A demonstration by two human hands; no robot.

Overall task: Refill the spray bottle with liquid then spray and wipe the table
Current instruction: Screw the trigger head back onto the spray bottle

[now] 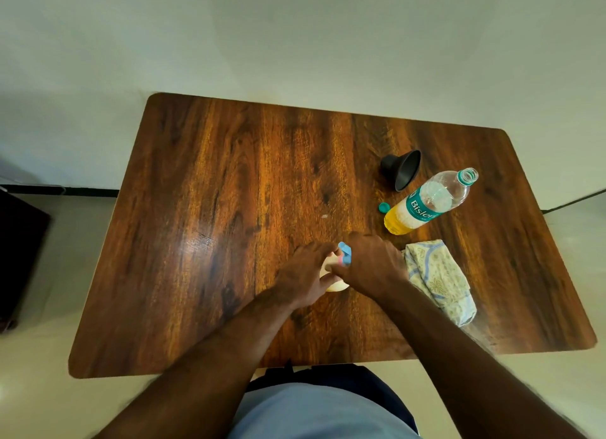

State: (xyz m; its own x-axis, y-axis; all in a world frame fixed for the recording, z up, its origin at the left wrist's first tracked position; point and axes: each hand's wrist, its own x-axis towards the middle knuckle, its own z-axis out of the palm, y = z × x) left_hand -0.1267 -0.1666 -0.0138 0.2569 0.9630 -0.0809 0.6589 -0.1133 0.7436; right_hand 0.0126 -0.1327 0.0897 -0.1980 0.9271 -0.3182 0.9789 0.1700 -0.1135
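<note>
Toward the middle of the wooden worktop's [229,176] near edge, the left grip [303,274] curls round the small cream plastic spray bottle [335,286]. The right grip [370,268] pinches its blue-and-pink spray head [345,253]. Turning the head should go best with the body pinned upright and the thread square.

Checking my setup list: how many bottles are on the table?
2: the spray bottle at mid-table, held by the left hand and right hand; the uncapped plastic bottle farther right, beside the funnel.

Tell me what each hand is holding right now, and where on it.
Both hold the spray bottle: the left hand wraps its cream body, the right hand holds the blue spray head.
</note>
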